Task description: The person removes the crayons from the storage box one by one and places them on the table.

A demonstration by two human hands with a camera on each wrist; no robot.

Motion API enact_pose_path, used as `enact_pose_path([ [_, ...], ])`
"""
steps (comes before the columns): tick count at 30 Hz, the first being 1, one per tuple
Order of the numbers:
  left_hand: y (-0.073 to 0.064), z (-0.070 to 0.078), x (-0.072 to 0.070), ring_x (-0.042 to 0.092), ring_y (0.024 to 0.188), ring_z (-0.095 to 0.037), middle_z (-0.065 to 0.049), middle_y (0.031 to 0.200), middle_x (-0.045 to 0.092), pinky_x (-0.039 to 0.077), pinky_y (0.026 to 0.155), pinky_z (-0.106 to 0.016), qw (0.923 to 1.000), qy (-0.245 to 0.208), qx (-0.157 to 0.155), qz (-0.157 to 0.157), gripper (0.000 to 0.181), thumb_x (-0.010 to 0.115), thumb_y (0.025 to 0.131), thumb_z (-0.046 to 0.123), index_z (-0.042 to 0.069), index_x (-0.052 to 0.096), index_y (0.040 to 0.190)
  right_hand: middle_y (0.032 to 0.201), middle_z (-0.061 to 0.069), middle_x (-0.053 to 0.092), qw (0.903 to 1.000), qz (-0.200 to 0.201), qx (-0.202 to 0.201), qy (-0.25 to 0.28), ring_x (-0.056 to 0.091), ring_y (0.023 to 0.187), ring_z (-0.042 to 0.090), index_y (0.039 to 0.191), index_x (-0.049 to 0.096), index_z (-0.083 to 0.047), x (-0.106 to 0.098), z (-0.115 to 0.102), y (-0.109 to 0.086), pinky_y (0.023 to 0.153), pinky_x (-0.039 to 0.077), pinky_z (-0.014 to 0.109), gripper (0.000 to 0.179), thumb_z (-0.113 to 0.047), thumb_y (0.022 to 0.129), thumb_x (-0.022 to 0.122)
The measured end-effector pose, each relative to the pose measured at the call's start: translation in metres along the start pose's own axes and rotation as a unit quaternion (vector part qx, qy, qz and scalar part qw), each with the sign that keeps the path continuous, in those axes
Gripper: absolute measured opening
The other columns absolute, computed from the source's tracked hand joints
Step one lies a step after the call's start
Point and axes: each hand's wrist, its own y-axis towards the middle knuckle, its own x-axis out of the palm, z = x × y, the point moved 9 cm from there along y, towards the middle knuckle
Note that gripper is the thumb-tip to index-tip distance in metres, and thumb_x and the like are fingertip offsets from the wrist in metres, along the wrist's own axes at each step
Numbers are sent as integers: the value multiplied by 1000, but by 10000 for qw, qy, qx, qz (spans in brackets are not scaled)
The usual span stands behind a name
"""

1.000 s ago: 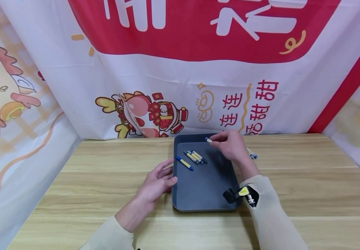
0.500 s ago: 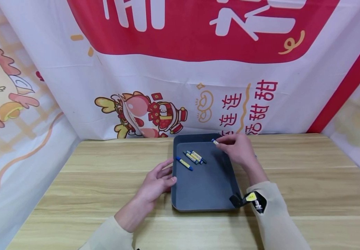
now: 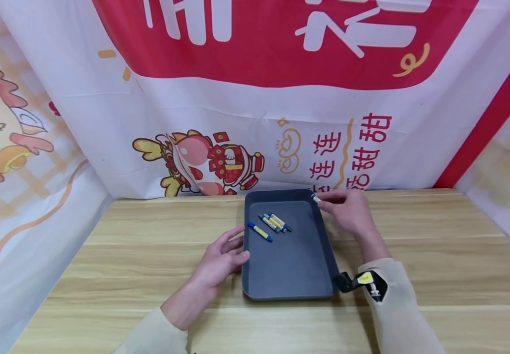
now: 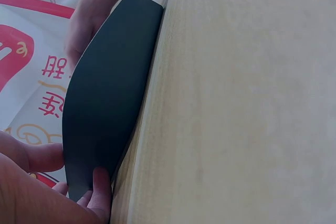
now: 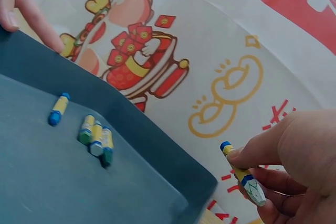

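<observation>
My right hand (image 3: 353, 212) pinches a crayon (image 5: 253, 190) between thumb and fingers above the tray's far right corner. The crayon has a yellow wrapper, blue bands and a whitish end. My left hand (image 3: 219, 256) rests against the left wall of the dark grey tray (image 3: 288, 275). Its fingers (image 4: 101, 192) lie spread along the outer wall, touching it. Inside the tray, a blue crayon (image 3: 260, 232) lies near the left wall. Beside it sits a small cluster of crayons (image 3: 274, 222) with yellow wrappers and green or blue ends, side by side.
The tray stands on a wooden table (image 3: 149, 246) close to the back edge. A printed white and red cloth (image 3: 219, 93) hangs directly behind. On the right sleeve a black wrist camera mount (image 3: 363, 282) sits by the tray's right wall.
My right hand has moved right, carrying the crayon from over the tray to its far right corner. Crayons seen earlier on the table to the right are now hidden. My left hand stays put.
</observation>
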Motion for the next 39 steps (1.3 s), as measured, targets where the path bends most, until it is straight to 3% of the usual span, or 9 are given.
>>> enact_pose_path([
  [7, -1, 1, 0, 60, 141, -34, -17, 162, 51, 59, 101, -41, 10000, 35, -23, 0, 66, 66, 100, 1, 25, 49, 159, 126, 18, 77, 9991, 381, -87, -166, 69, 117, 31, 124, 79, -8, -21, 10, 2, 95, 52, 37, 27, -20, 100, 74],
  [16, -1, 1, 0, 60, 141, -35, -17, 162, 51, 58, 103, -43, 10000, 48, -20, -10, 65, 66, 101, 2, 26, 49, 159, 135, 17, 73, 9972, 527, 508, 169, 61, 129, 32, 130, 76, -9, -36, 34, 3, 97, 48, 34, 33, -23, 100, 72],
  [29, -1, -1, 0, 61, 140, -34, -18, 162, 51, 59, 99, -39, 10000, 34, -7, -41, 64, 65, 101, 2, 25, 50, 158, 132, 15, 76, 9926, 851, 862, 118, 67, 122, 28, 130, 76, -12, -47, 68, 3, 88, 50, 25, 32, -23, 100, 72],
  [39, 0, 1, 0, 59, 142, -35, -18, 162, 51, 59, 100, -39, 10000, -3, 26, -59, 66, 65, 100, 1, 23, 48, 159, 138, 18, 72, 9890, 872, 1192, 64, 59, 135, 35, 134, 74, -12, -42, 94, 6, 107, 46, 45, 36, -29, 102, 71],
])
